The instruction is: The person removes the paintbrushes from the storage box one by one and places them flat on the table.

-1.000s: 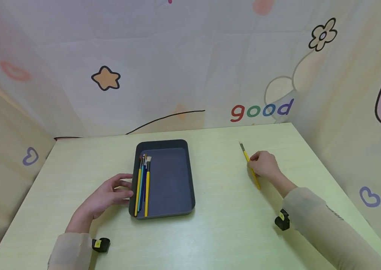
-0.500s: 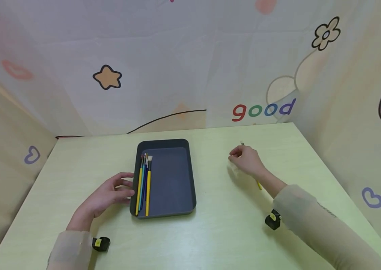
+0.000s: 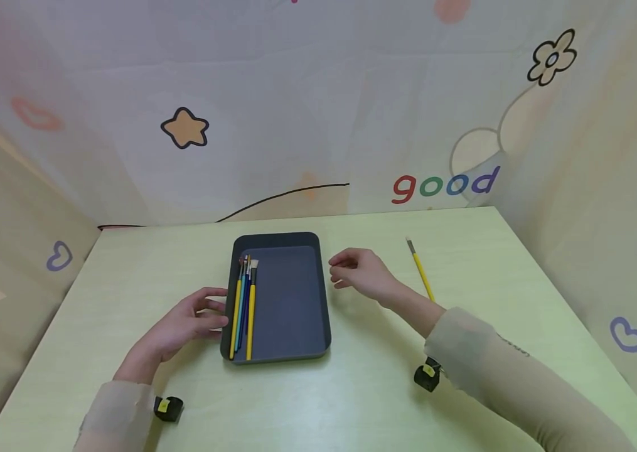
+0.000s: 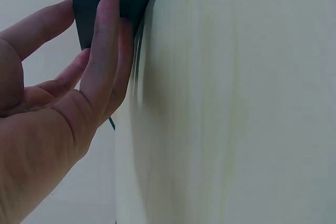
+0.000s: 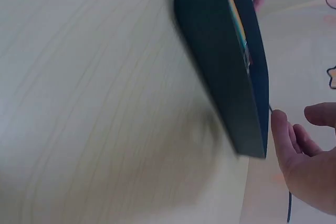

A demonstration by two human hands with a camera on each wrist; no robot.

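Paintbrushes with slim yellow, light-blue and dark-blue handles (image 3: 244,307) are grouped side by side along the left inner wall of a dark grey, rectangular, round-cornered tray (image 3: 290,301), bristles pointed to its far end. At far left, an outlined purple heart (image 3: 59,256) is printed on the side hanging. Next, a beige left sleeve (image 3: 117,411) is seen, with a small black box bearing a yellow label (image 3: 168,409) beside its cuff. The left hand (image 3: 182,323) is held with fingers spread, fingertips rested against the outer left wall of the tray. Above, a black-edged orange star (image 3: 185,128) is printed on the pale backdrop (image 3: 273,94). The tray is set flat on a pale wood-grained table (image 3: 295,408). The right hand (image 3: 366,273) is held just beside the tray's right rim, fingers loosely bent and thumb parted from them; whether the rim is touched cannot be told. A second black box (image 3: 427,375) is placed by the beige right sleeve (image 3: 499,364). One yellow-handled paintbrush with pale bristles (image 3: 419,267) is laid aslant on the table, well apart from the tray, its near end hidden by the right forearm (image 3: 417,307). Behind it, multicoloured "good" lettering (image 3: 457,174) is printed; at upper right, a black-outlined flower (image 3: 552,59) is shown.
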